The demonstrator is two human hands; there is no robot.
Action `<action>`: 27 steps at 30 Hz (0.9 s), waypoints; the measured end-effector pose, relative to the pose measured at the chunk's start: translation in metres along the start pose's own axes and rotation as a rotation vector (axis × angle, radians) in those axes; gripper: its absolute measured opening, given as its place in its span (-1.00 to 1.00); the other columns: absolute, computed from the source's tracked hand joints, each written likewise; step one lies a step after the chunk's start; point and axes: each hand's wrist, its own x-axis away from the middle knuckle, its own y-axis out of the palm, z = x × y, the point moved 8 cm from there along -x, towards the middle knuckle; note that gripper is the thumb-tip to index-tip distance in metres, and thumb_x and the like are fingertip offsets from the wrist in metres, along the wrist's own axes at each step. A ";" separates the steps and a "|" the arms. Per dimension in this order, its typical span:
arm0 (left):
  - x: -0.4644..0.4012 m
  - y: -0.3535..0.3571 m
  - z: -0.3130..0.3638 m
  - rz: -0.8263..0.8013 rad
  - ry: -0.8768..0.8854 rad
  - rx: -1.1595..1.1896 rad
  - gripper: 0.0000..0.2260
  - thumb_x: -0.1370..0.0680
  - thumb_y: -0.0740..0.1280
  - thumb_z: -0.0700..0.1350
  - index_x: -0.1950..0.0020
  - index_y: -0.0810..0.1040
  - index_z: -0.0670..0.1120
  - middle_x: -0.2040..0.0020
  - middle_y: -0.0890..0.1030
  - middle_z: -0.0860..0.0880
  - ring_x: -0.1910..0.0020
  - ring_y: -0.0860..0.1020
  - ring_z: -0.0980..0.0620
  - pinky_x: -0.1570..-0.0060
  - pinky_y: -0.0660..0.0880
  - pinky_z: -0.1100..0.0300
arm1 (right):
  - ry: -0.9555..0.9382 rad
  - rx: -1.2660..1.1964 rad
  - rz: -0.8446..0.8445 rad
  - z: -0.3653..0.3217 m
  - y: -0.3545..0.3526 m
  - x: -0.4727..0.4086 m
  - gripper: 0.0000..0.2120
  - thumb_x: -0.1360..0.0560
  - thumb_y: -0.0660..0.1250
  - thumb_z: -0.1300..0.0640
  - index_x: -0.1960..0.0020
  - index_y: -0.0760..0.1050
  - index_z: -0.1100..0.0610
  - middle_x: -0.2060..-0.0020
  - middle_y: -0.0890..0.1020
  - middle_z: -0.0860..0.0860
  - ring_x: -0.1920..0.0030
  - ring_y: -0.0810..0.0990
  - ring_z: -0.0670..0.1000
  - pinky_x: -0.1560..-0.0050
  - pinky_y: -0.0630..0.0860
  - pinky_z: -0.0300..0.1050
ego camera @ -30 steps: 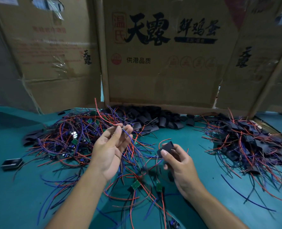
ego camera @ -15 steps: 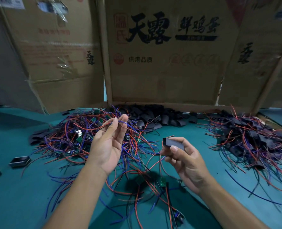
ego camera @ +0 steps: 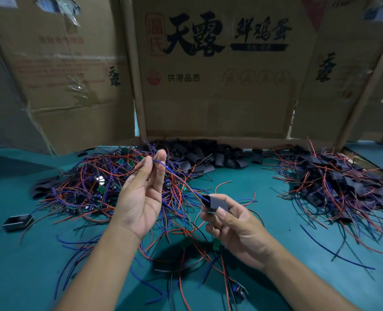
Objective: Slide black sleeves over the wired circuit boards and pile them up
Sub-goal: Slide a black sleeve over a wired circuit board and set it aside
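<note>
My right hand [ego camera: 235, 227] pinches a black sleeve [ego camera: 217, 204] between thumb and fingers, its open mouth facing left. My left hand [ego camera: 141, 196] is raised, its fingertips pinching the ends of red and blue wires [ego camera: 175, 176] that run down into the sleeve's mouth. The board on those wires is hidden. A tangle of bare wired circuit boards [ego camera: 89, 182] lies at the left. Loose black sleeves [ego camera: 210, 157] are heaped at the back. A pile of sleeved boards [ego camera: 343, 182] sits at the right.
Cardboard boxes [ego camera: 219, 86] wall off the back of the teal table [ego camera: 29, 265]. A small black open case [ego camera: 17, 222] lies at the left edge. More loose wires and green boards [ego camera: 216, 244] lie under my hands.
My left hand rose slightly with the wire ends. My right hand brought the sleeve up to the wires, which now enter its mouth.
</note>
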 end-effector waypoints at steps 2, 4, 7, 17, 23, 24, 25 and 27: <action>0.000 -0.001 0.000 0.008 0.005 -0.018 -0.75 -0.46 0.35 -0.18 -0.10 0.54 -0.24 -0.04 0.71 -0.13 0.02 0.69 0.12 0.15 0.59 0.37 | 0.004 -0.036 -0.030 0.000 0.003 0.001 -0.56 -0.30 0.62 0.13 -0.13 0.61 0.13 0.01 0.66 0.16 0.01 0.68 0.07 0.08 0.59 -0.14; 0.001 0.000 0.002 0.015 0.021 -0.040 -0.73 -0.45 0.35 -0.18 -0.13 0.53 -0.23 -0.03 0.71 -0.12 0.04 0.69 0.13 0.16 0.58 0.39 | 0.011 -0.049 -0.062 0.000 0.007 0.002 -0.58 -0.32 0.60 0.13 -0.15 0.60 0.13 -0.01 0.66 0.16 0.00 0.68 0.07 0.07 0.59 -0.13; 0.003 0.000 0.003 0.040 0.039 -0.087 -0.64 -0.52 0.32 -0.16 -0.30 0.44 -0.16 -0.01 0.71 -0.07 0.11 0.69 0.17 0.31 0.52 0.46 | 0.023 -0.037 -0.087 0.003 0.010 0.002 -0.58 -0.35 0.58 0.13 -0.17 0.58 0.13 0.00 0.66 0.15 0.00 0.68 0.06 0.06 0.58 -0.12; 0.004 0.002 0.006 0.006 0.074 -0.192 -0.89 -0.63 0.22 -0.21 0.02 0.52 -0.09 0.00 0.70 -0.04 0.12 0.67 0.17 0.42 0.45 0.49 | 0.007 -0.014 -0.058 0.003 0.011 0.003 -0.55 -0.27 0.63 0.09 -0.11 0.62 0.10 0.01 0.65 0.14 0.04 0.66 0.06 0.14 0.57 -0.14; 0.003 0.002 -0.012 -0.055 0.167 -0.458 -0.94 -0.57 0.31 -0.24 0.00 0.46 -0.13 -0.05 0.70 -0.20 -0.01 0.69 -0.09 0.13 0.63 0.20 | -0.248 0.611 0.207 -0.020 -0.004 0.004 -0.68 -0.32 0.54 0.08 -0.05 0.62 0.08 0.07 0.69 -0.04 0.10 0.60 -0.11 0.07 0.49 -0.29; 0.004 0.002 -0.016 -0.052 0.189 -0.571 -0.93 -0.57 0.34 -0.21 0.00 0.46 -0.13 -0.03 0.70 -0.19 0.03 0.70 -0.09 0.19 0.63 0.20 | -0.294 0.837 0.231 -0.026 -0.003 0.006 -0.69 -0.33 0.53 0.03 -0.05 0.62 0.05 0.07 0.69 -0.09 0.07 0.61 -0.13 0.02 0.46 -0.31; 0.005 0.003 -0.020 -0.059 0.211 -0.680 -0.90 -0.55 0.37 -0.16 0.01 0.47 -0.13 0.00 0.71 -0.17 0.08 0.70 -0.07 0.24 0.61 0.21 | -0.335 1.067 0.241 -0.030 -0.002 0.007 -0.70 -0.35 0.54 -0.02 -0.04 0.62 0.01 0.07 0.68 -0.13 0.03 0.60 -0.15 -0.02 0.45 -0.29; 0.009 0.005 -0.031 -0.098 0.217 -0.826 -0.78 -0.45 0.43 -0.04 0.04 0.49 -0.12 0.06 0.73 -0.15 0.11 0.70 -0.04 0.26 0.59 0.22 | -0.386 1.298 0.251 -0.034 -0.001 0.009 -0.77 -0.37 0.52 -0.07 0.03 0.59 -0.06 0.11 0.65 -0.19 0.01 0.58 -0.15 -0.06 0.43 -0.24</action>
